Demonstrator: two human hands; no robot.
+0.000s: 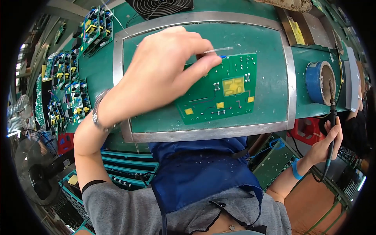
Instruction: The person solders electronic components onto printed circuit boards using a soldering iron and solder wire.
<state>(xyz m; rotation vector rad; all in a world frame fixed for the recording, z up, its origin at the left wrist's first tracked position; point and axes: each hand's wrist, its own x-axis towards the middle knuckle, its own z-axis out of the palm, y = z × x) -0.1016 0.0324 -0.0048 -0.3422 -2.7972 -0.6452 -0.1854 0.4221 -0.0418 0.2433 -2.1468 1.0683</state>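
My left hand point(168, 62) reaches over a green circuit board point(207, 92), thumb and forefinger pinched at its far edge. The board's solder side faces up, with yellow patches and small solder joints. By the fingertips a thin pale strip point(224, 49) and a bit of blue stick out past that edge; what they belong to is hidden. Off to the right, my right hand point(328, 139) is closed around a soldering iron point(332, 117). The iron's tip end points into a round blue pot point(316, 83) with a brownish inside.
A metal frame point(207, 136) borders the green work surface. Assembled boards point(74, 98) with yellow parts stand at the left, near a fan point(39, 178). A round-grilled black fan point(160, 7) sits at the back. Metal trays point(309, 29) lie far right; a red stool point(307, 131) stands below.
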